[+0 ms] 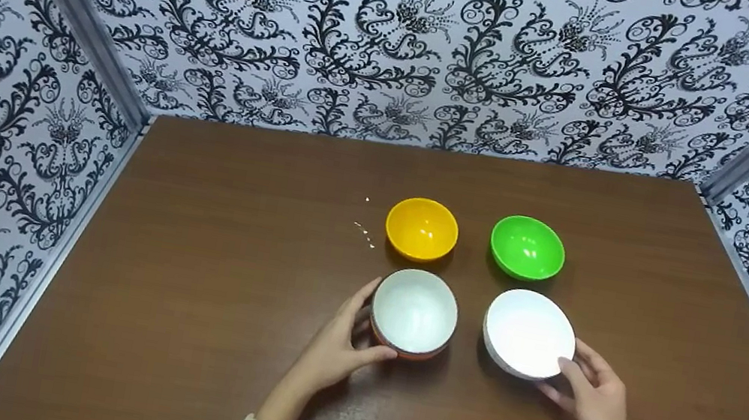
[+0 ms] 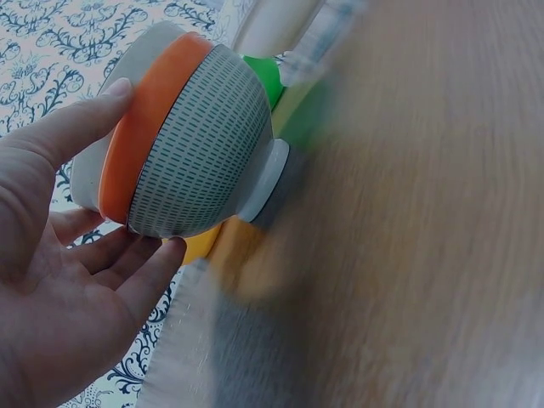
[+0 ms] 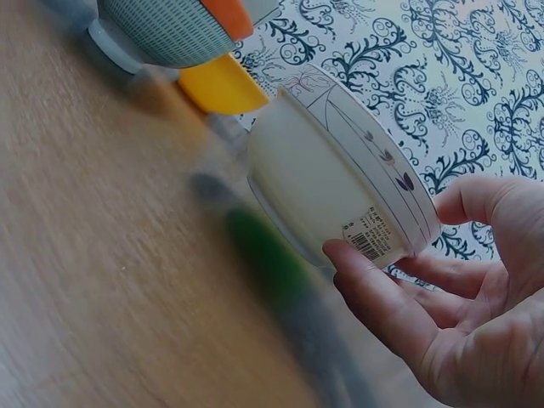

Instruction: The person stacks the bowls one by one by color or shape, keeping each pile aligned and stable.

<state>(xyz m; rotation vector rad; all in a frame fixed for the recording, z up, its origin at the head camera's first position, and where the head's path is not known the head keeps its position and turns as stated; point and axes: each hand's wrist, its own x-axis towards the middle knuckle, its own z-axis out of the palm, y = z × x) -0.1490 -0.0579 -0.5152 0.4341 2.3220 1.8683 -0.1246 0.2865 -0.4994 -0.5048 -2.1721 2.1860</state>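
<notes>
My left hand (image 1: 329, 354) grips a bowl (image 1: 414, 313) with a pale inside, thumb near its front and fingers along its left side. The left wrist view shows this bowl (image 2: 204, 149) with an orange band, rows of small green dashes and a white foot; a pale part stands out beyond the band. My right hand (image 1: 604, 404) pinches a white bowl (image 1: 527, 334) by its lower right rim. In the right wrist view that white bowl (image 3: 331, 170) has leaf drawings below its rim and a barcode label (image 3: 370, 236) beside my thumb.
Behind the held bowls, a yellow bowl (image 1: 421, 229) stands on the left and a green bowl (image 1: 527, 248) on the right. Small pale specks (image 1: 364, 233) lie left of the yellow bowl. Patterned walls (image 1: 403, 40) enclose the brown table (image 1: 197, 271) at back and sides.
</notes>
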